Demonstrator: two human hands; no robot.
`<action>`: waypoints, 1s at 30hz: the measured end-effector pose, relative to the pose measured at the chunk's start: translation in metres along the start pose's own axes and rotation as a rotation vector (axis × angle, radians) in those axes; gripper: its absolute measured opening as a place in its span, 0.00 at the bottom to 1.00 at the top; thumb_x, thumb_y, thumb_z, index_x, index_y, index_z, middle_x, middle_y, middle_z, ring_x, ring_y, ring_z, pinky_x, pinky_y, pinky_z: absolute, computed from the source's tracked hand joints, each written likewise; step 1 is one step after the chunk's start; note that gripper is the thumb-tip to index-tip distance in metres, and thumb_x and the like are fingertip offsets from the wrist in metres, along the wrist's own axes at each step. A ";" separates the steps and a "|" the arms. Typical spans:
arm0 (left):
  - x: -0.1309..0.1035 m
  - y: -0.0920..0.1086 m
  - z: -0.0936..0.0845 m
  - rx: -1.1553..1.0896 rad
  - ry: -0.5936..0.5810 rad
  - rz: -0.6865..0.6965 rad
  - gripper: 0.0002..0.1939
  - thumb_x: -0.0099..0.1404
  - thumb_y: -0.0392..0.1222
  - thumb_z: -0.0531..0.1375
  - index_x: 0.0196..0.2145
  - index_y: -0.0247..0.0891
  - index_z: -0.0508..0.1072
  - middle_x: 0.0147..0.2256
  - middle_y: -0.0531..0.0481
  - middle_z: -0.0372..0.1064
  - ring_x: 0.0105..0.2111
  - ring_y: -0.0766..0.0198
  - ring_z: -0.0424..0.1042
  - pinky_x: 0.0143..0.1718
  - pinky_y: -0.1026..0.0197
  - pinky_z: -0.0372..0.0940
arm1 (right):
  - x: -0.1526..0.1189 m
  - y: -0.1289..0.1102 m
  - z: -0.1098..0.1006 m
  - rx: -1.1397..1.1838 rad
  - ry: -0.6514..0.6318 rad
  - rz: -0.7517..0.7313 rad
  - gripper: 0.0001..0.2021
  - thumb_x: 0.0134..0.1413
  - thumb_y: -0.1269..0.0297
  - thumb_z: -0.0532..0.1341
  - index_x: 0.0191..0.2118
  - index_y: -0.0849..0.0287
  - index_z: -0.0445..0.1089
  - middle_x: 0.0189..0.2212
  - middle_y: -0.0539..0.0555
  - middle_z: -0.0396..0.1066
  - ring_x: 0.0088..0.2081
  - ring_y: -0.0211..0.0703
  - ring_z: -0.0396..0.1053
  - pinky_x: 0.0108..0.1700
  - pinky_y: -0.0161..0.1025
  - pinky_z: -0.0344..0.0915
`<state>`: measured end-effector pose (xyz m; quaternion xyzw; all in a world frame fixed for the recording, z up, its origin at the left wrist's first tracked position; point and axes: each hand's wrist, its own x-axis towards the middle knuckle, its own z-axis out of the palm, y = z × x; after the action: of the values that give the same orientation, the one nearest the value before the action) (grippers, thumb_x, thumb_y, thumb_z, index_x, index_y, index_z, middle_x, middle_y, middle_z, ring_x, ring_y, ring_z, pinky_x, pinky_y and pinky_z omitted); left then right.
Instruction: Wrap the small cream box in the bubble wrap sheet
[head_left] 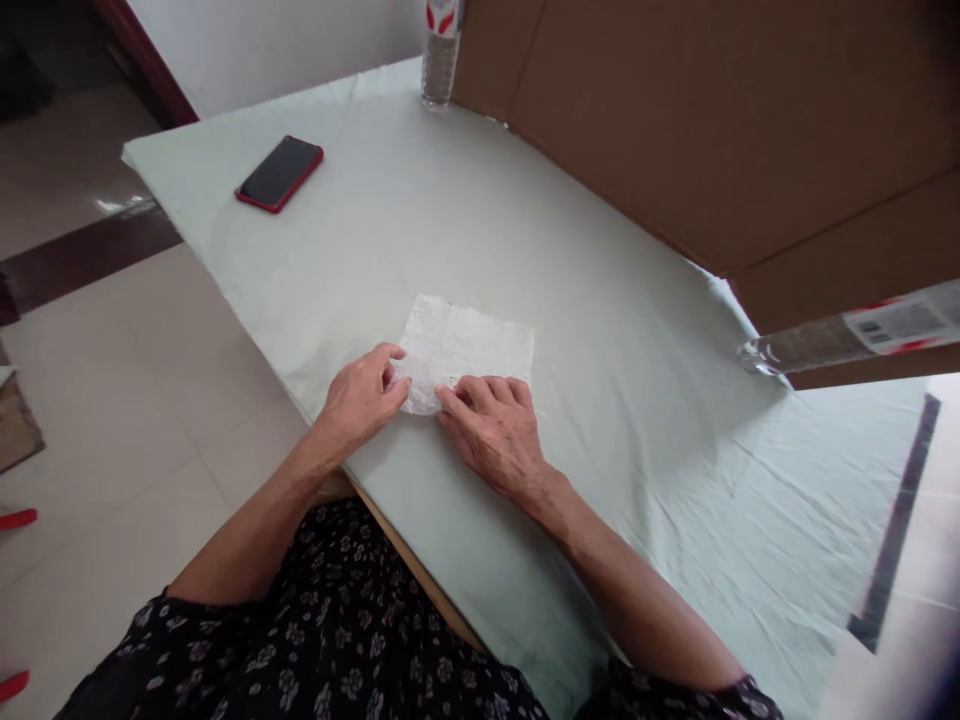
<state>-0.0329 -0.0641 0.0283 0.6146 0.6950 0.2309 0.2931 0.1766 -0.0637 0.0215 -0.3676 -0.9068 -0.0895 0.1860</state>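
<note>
A thin, slightly wrinkled white tissue (472,336) lies on the pale green cloth near the table's front edge. My left hand (361,398) pinches its near left corner between thumb and fingers. On the near edge, a little to the right, my right hand (495,430) is closed, with thumb and forefinger gripping the tissue and the other fingers curled over it. The near edge is bunched up between the two hands. My fingers hide part of the tissue's near right side.
A phone in a red case (280,173) lies at the far left of the table (360,200). Brown cardboard panels (675,130) stand along the far right side. One clear bottle (440,60) stands at the back, another bottle (855,330) at the right.
</note>
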 end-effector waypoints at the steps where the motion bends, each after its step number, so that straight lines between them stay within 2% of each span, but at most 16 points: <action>1: -0.002 0.000 -0.001 0.024 0.014 -0.019 0.21 0.63 0.44 0.59 0.53 0.35 0.73 0.35 0.50 0.73 0.29 0.63 0.68 0.36 0.58 0.64 | 0.001 0.000 0.000 -0.004 -0.009 -0.005 0.07 0.67 0.67 0.59 0.48 0.57 0.72 0.38 0.53 0.75 0.39 0.46 0.62 0.45 0.45 0.53; 4: -0.009 0.001 -0.007 0.070 0.007 -0.087 0.27 0.63 0.49 0.61 0.57 0.33 0.72 0.41 0.45 0.76 0.32 0.60 0.71 0.40 0.55 0.66 | 0.002 0.002 -0.002 -0.010 -0.039 -0.018 0.07 0.67 0.68 0.59 0.48 0.56 0.72 0.38 0.53 0.75 0.39 0.46 0.61 0.45 0.45 0.52; 9: -0.013 0.002 -0.013 0.074 -0.040 -0.185 0.32 0.63 0.54 0.61 0.59 0.30 0.72 0.35 0.45 0.76 0.37 0.54 0.75 0.43 0.53 0.68 | 0.003 0.005 -0.002 -0.016 -0.047 -0.049 0.07 0.66 0.68 0.59 0.46 0.57 0.72 0.37 0.52 0.74 0.38 0.46 0.60 0.44 0.45 0.51; 16: -0.007 -0.001 0.004 -0.253 -0.076 -0.224 0.37 0.58 0.57 0.62 0.59 0.31 0.69 0.29 0.53 0.72 0.28 0.60 0.72 0.29 0.60 0.66 | 0.005 0.009 -0.002 -0.037 -0.039 -0.095 0.06 0.66 0.68 0.58 0.45 0.56 0.73 0.36 0.52 0.74 0.38 0.46 0.59 0.45 0.46 0.50; 18: -0.006 0.001 0.008 -0.339 -0.091 -0.211 0.32 0.57 0.56 0.62 0.54 0.34 0.71 0.26 0.55 0.69 0.24 0.62 0.69 0.26 0.61 0.64 | 0.006 0.010 -0.003 -0.041 -0.057 -0.106 0.07 0.67 0.68 0.58 0.45 0.57 0.73 0.36 0.53 0.74 0.39 0.47 0.59 0.46 0.46 0.50; 20: -0.006 0.004 0.010 -0.364 -0.109 -0.200 0.22 0.56 0.55 0.60 0.42 0.36 0.74 0.24 0.57 0.65 0.21 0.65 0.66 0.25 0.62 0.62 | 0.008 0.009 -0.006 -0.047 -0.092 -0.107 0.07 0.67 0.69 0.58 0.44 0.57 0.73 0.37 0.53 0.74 0.40 0.47 0.59 0.48 0.47 0.50; 22: -0.006 0.007 0.010 -0.337 -0.117 -0.193 0.15 0.57 0.54 0.58 0.29 0.38 0.69 0.20 0.57 0.61 0.20 0.67 0.62 0.24 0.62 0.58 | 0.011 0.008 -0.008 -0.053 -0.139 -0.100 0.07 0.66 0.70 0.58 0.44 0.57 0.73 0.39 0.54 0.74 0.40 0.48 0.59 0.49 0.47 0.49; 23: -0.006 0.008 0.009 -0.311 -0.112 -0.189 0.15 0.58 0.53 0.57 0.25 0.39 0.66 0.19 0.57 0.59 0.21 0.67 0.61 0.24 0.62 0.56 | 0.012 0.008 -0.010 -0.051 -0.162 -0.098 0.07 0.66 0.71 0.58 0.44 0.57 0.73 0.39 0.54 0.74 0.40 0.48 0.59 0.49 0.47 0.49; 25: -0.005 0.010 0.008 -0.242 -0.096 -0.174 0.16 0.58 0.53 0.57 0.22 0.40 0.61 0.19 0.57 0.56 0.21 0.67 0.58 0.24 0.62 0.52 | 0.013 0.007 -0.011 -0.037 -0.197 -0.093 0.07 0.65 0.72 0.58 0.44 0.57 0.73 0.40 0.55 0.73 0.40 0.48 0.59 0.49 0.47 0.49; 30: -0.001 0.015 0.007 -0.061 -0.091 -0.115 0.15 0.58 0.51 0.58 0.22 0.40 0.58 0.21 0.57 0.54 0.24 0.67 0.54 0.26 0.62 0.49 | 0.014 0.008 -0.010 -0.021 -0.215 -0.093 0.08 0.65 0.73 0.58 0.44 0.58 0.73 0.41 0.56 0.73 0.40 0.48 0.59 0.49 0.47 0.49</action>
<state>-0.0171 -0.0629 0.0333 0.5744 0.7077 0.2065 0.3557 0.1755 -0.0524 0.0365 -0.3343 -0.9367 -0.0675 0.0797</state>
